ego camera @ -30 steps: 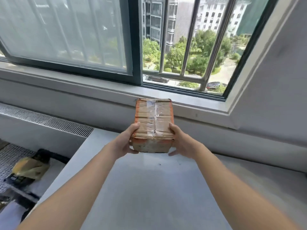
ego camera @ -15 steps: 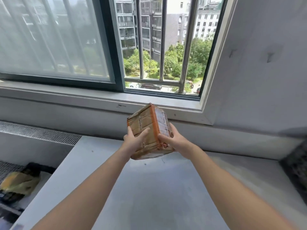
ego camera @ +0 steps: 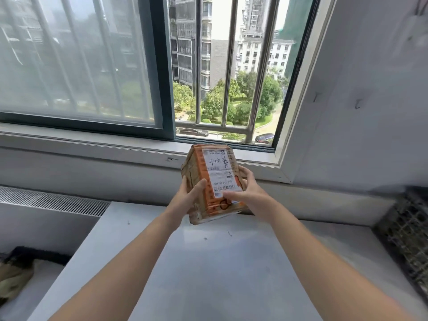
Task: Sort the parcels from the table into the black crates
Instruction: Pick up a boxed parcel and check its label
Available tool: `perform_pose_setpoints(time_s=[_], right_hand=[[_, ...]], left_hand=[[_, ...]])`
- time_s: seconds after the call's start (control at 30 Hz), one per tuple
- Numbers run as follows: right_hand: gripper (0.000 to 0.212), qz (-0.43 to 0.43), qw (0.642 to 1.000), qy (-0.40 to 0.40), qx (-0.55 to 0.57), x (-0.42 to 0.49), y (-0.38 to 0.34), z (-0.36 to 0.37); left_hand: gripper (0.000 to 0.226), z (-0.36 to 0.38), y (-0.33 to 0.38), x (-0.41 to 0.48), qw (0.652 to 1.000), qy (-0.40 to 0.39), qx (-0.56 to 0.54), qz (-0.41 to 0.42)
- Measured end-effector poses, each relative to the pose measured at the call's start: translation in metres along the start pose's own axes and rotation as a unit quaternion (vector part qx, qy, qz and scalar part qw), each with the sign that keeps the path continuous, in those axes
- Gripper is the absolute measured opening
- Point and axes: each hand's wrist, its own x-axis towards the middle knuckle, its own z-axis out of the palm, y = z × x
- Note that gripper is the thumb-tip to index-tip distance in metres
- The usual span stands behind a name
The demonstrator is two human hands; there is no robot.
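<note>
Both grips hold one parcel (ego camera: 211,179) up in the air. The left grip (ego camera: 188,196) has its thumb curled over the front of the box, and its fingers go round the left side, where they are hidden. The right grip (ego camera: 251,193) squeezes the other side. Its thumb lies across the bottom of the white label (ego camera: 217,165), and its fingers wrap round the far right edge.

The parcel is a small brown cardboard box with orange tape and shiny clear tape on it. It is tilted, with its top leaning away toward the window (ego camera: 227,66). The label faces the camera and has black writing on it.

The parcel hangs above the back part of the grey worktop (ego camera: 220,262) and does not touch it. Both bare arms reach out over the worktop.

A black crate (ego camera: 407,228) sits at the right edge of the view, well apart from the parcel. It has net-like walls. It is blurry, so I cannot tell what is in it.

Behind the worktop runs a grey window sill (ego camera: 115,144). Metal bars stand in the open part of the window, with green trees, tall buildings and parked cars outside. To the left is a vent (ego camera: 51,200) with thin slats. Down in the left corner lies a dark and yellowish thing (ego camera: 14,274), too blurry to name.
</note>
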Motion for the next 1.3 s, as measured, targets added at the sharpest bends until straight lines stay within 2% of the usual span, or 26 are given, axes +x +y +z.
perform_pose_setpoints(time_s=[0.13, 0.2, 0.27, 0.3, 0.37, 0.43, 0.5, 0.63, 0.7, 0.73, 0.8, 0.9, 0.97, 1.03, 1.07, 1.13, 1.17, 1.23, 1.3], right_hand=[[0.074, 0.003, 0.982, 0.082, -0.172, -0.006, -0.020, 0.017], [0.083, -0.053, 0.949, 0.120, -0.287, -0.009, -0.032, 0.017], [0.100, -0.096, 0.911, 0.076, -0.394, -0.012, -0.047, 0.013], [0.107, -0.105, 0.882, 0.032, -0.458, -0.014, -0.054, 0.011], [0.121, -0.116, 0.795, -0.028, -0.595, -0.016, -0.062, 0.009], [0.131, -0.142, 0.697, -0.062, -0.700, -0.015, -0.062, 0.011], [0.135, -0.164, 0.617, -0.085, -0.765, -0.011, -0.060, 0.016], [0.141, -0.218, 0.506, -0.134, -0.824, -0.004, -0.054, 0.027], [0.140, -0.248, 0.466, -0.155, -0.835, -0.003, -0.050, 0.033], [0.139, -0.254, 0.457, -0.159, -0.838, -0.002, -0.048, 0.035], [0.135, -0.251, 0.463, -0.152, -0.837, -0.002, -0.047, 0.039], [0.132, -0.233, 0.502, -0.119, -0.824, -0.003, -0.045, 0.043], [0.133, -0.208, 0.540, -0.093, -0.810, -0.003, -0.040, 0.044], [0.136, -0.166, 0.588, -0.053, -0.790, -0.002, -0.034, 0.041], [0.137, -0.137, 0.616, -0.029, -0.775, -0.001, -0.032, 0.040], [0.139, -0.080, 0.666, 0.021, -0.741, 0.002, -0.030, 0.039], [0.140, -0.060, 0.683, 0.041, -0.727, 0.004, -0.029, 0.040], [0.140, -0.038, 0.698, 0.070, -0.712, 0.005, -0.025, 0.044], [0.140, -0.020, 0.713, 0.094, -0.695, 0.005, -0.020, 0.049]], left_hand=[[0.092, -0.027, 0.004, -0.005, 0.999, -0.039, 0.027, 0.003], [0.092, -0.042, 0.006, -0.005, 0.996, -0.074, 0.059, -0.001], [0.097, -0.055, 0.007, -0.004, 0.988, -0.115, 0.098, -0.018], [0.101, -0.060, 0.008, -0.004, 0.983, -0.133, 0.120, -0.028], [0.101, -0.067, 0.008, -0.005, 0.973, -0.161, 0.156, -0.049], [0.087, -0.069, 0.007, -0.007, 0.963, -0.198, 0.177, -0.049], [0.076, -0.070, 0.007, -0.008, 0.954, -0.226, 0.190, -0.052], [0.067, -0.075, 0.006, -0.009, 0.938, -0.256, 0.224, -0.071], [0.058, -0.078, 0.008, -0.010, 0.934, -0.256, 0.234, -0.082], [0.053, -0.080, 0.009, -0.010, 0.935, -0.254, 0.233, -0.083], [0.046, -0.081, 0.010, -0.008, 0.941, -0.244, 0.221, -0.075], [0.062, -0.080, 0.011, -0.003, 0.965, -0.185, 0.173, -0.073], [0.073, -0.080, 0.011, 0.000, 0.987, -0.075, 0.125, -0.067], [0.064, -0.082, 0.009, 0.003, 0.995, 0.051, 0.066, -0.046], [0.057, -0.082, 0.005, 0.004, 0.994, 0.085, 0.049, -0.043], [0.050, -0.077, -0.003, 0.003, 0.993, 0.095, 0.042, -0.060], [0.055, -0.071, -0.007, 0.001, 0.993, 0.088, 0.040, -0.071], [0.058, -0.058, -0.012, -0.002, 0.993, 0.090, 0.010, -0.080], [0.068, -0.044, -0.012, -0.004, 0.988, 0.131, -0.024, -0.082]])
